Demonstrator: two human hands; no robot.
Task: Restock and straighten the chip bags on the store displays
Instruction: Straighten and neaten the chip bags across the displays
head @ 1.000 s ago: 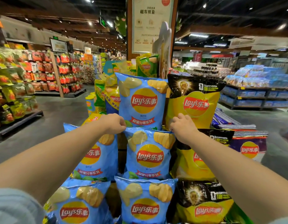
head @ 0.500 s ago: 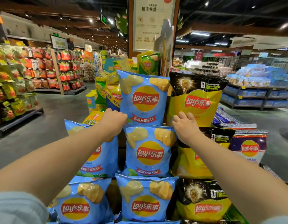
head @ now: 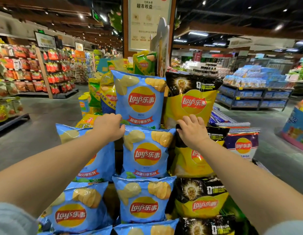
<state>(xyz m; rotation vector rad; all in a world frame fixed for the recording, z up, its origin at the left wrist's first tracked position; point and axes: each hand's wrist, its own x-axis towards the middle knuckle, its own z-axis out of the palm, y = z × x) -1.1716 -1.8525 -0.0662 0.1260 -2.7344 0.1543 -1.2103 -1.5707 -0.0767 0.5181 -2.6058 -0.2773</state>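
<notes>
Blue foil met our left hand (head: pixel 110 127) at the top-left corner of the middle blue bag (head: pixel 146 154); its fingers were curled at that corner, apparently pinching the seam, though the contact itself was hidden behind the knuckles. Our right hand (head: pixel 192 131) lay on the top edge of the black-and-yellow bag (head: pixel 189 160) just beside it, fingers spread and fairly straight, fingertips reaching the lower face of the upper yellow bag (head: pixel 191 99); we judged it a flat press, not a grip. Holding both upper edges at once let us, we supposed, square the second tier so that the logos faced forward. Above stood the top blue bag (head: pixel 140 99), upright with its bottom edge behind the middle bag's seam. Lower tiers repeated the pattern (blue left and centre, black-and-yellow right). Beyond, to the right, a purple bag (head: pixel 242 143) leaned against the stack; snack shelves (head: pixel 45 72) lined the far aisle.
</notes>
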